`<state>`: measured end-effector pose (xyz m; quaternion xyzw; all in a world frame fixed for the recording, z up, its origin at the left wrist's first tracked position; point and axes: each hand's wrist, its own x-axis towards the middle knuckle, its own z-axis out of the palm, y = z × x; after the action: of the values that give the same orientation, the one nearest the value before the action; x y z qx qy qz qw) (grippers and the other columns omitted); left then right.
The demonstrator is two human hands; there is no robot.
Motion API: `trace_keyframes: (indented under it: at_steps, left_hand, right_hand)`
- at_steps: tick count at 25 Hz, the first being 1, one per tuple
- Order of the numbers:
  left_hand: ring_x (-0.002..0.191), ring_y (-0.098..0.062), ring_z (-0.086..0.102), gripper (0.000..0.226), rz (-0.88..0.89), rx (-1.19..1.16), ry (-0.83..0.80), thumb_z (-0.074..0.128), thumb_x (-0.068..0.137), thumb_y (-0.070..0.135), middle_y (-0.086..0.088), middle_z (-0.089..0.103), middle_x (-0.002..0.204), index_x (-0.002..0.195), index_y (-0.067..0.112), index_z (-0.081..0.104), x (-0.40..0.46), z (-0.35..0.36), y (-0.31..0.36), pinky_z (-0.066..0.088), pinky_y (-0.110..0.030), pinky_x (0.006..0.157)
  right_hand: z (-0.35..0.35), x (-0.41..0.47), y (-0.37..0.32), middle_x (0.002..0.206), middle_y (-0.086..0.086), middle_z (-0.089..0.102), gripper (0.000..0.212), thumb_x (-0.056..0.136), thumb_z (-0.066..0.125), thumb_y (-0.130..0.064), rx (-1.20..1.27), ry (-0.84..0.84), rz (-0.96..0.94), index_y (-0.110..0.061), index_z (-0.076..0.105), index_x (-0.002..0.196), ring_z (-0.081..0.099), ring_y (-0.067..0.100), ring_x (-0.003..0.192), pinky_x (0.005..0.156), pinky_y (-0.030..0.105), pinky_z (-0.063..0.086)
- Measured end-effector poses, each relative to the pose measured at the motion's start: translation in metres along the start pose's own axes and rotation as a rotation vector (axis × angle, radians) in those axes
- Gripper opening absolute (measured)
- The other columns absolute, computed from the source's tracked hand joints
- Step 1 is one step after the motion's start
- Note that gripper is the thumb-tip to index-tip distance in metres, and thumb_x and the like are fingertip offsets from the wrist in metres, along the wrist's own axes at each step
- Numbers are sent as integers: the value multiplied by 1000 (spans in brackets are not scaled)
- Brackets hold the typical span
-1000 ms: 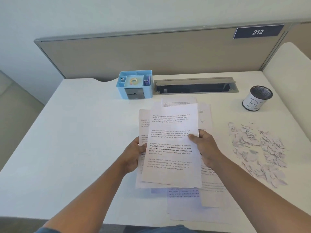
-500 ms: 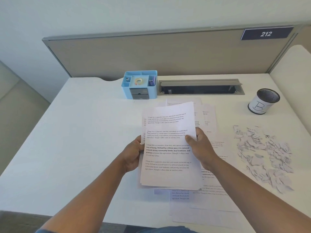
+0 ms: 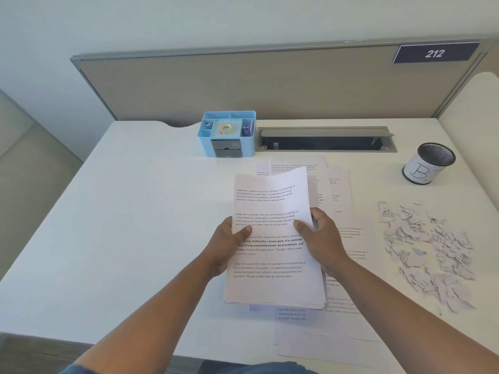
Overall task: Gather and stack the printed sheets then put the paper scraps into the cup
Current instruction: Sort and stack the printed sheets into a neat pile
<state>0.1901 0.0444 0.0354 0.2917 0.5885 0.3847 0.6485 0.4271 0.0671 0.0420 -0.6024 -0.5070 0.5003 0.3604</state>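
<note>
A stack of printed sheets (image 3: 272,282) is held above the white desk, at its middle. My left hand (image 3: 225,247) grips the stack's left edge, thumb on top. My right hand (image 3: 321,241) grips the right edge, thumb on the top page. More printed sheets (image 3: 334,195) lie loose on the desk beyond, to the right of and below the held stack. A heap of torn paper scraps (image 3: 429,252) lies at the right. The mesh cup (image 3: 429,163), wrapped in paper marked "B", stands upright at the far right.
A blue desk organiser (image 3: 228,133) with tape stands behind the sheets. Beside it is an open cable slot (image 3: 325,140) in the white desk (image 3: 121,225). A beige partition (image 3: 270,85) closes the back; a white panel (image 3: 475,103) borders the right.
The sheets in my hands have been squared into a tidier stack with edges more aligned. Both hands have kept their grip on its sides. The view has shifted slightly left.
</note>
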Motion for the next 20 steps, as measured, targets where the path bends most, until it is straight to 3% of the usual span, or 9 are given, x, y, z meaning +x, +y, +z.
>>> trace_keyframes:
  at_steps: [4, 6, 7, 9, 11, 13, 16, 18, 20]
  left_hand:
    - [105, -37, 74, 30, 15, 2, 41, 62, 103, 17, -13, 76, 116, 132, 10, 56, 1, 0, -1, 59, -57, 91]
    - [105, -38, 74, 30, 11, -3, 44, 62, 104, 19, -14, 76, 116, 132, 10, 57, 3, -1, -1, 59, -57, 90]
    - [105, -37, 74, 29, 10, -12, 47, 61, 104, 20, -14, 76, 116, 131, 10, 57, 3, -2, 0, 60, -56, 89]
    - [104, -36, 74, 28, 14, -25, 43, 60, 104, 19, -14, 76, 115, 130, 10, 57, 2, -3, 3, 61, -52, 85]
    - [104, -36, 74, 28, 16, -30, 34, 60, 104, 19, -14, 76, 116, 130, 10, 57, 1, -4, 6, 61, -51, 83]
    - [105, -36, 74, 27, 12, -29, 29, 59, 105, 18, -14, 76, 116, 131, 11, 57, 0, -4, 8, 62, -51, 84]
    - [104, -37, 74, 29, 21, -34, 31, 60, 104, 18, -15, 76, 117, 132, 10, 56, 1, -5, 12, 62, -52, 83]
    - [106, -39, 73, 31, 29, -50, 35, 61, 104, 17, -16, 75, 118, 133, 9, 54, 1, -5, 13, 62, -53, 84]
    - [108, -40, 72, 32, 32, -51, 34, 61, 103, 17, -18, 74, 119, 133, 9, 54, -1, -4, 16, 61, -54, 85]
  right_hand:
    - [0, -3, -2, 103, -15, 75, 12, 96, 66, -36, 56, -15, 1, -26, 66, 102, 71, 11, 97, 88, 36, 55]
    - [0, -3, 2, 90, -6, 70, 30, 94, 60, -45, 112, -41, 24, -15, 62, 95, 63, 20, 84, 79, 36, 50]
    - [-1, -2, 3, 87, -3, 66, 31, 95, 57, -43, 146, -56, 35, -12, 60, 96, 59, 21, 82, 78, 36, 47]
    - [-1, -4, 3, 105, -10, 72, 14, 99, 54, -22, 184, -64, 44, -21, 63, 110, 67, 17, 97, 87, 34, 51]
    - [-2, -5, 4, 127, -18, 65, 44, 97, 53, -4, 178, -74, 35, -35, 54, 128, 63, 9, 119, 98, 32, 51]
    - [-3, -6, 3, 138, -17, 54, 69, 93, 58, 0, 171, -68, 37, -48, 40, 140, 55, 10, 128, 102, 33, 50]
    - [-8, -5, 2, 128, 3, 65, 89, 91, 68, 3, 406, -64, 146, -51, 25, 147, 67, 23, 116, 97, 41, 54]
    - [-13, -3, 0, 121, 11, 70, 73, 91, 70, 3, 564, -90, 258, -32, 35, 145, 70, 29, 109, 94, 47, 56]
    - [-15, -3, -1, 125, 15, 71, 52, 92, 67, 3, 589, -189, 311, -15, 53, 139, 68, 35, 115, 102, 55, 53]
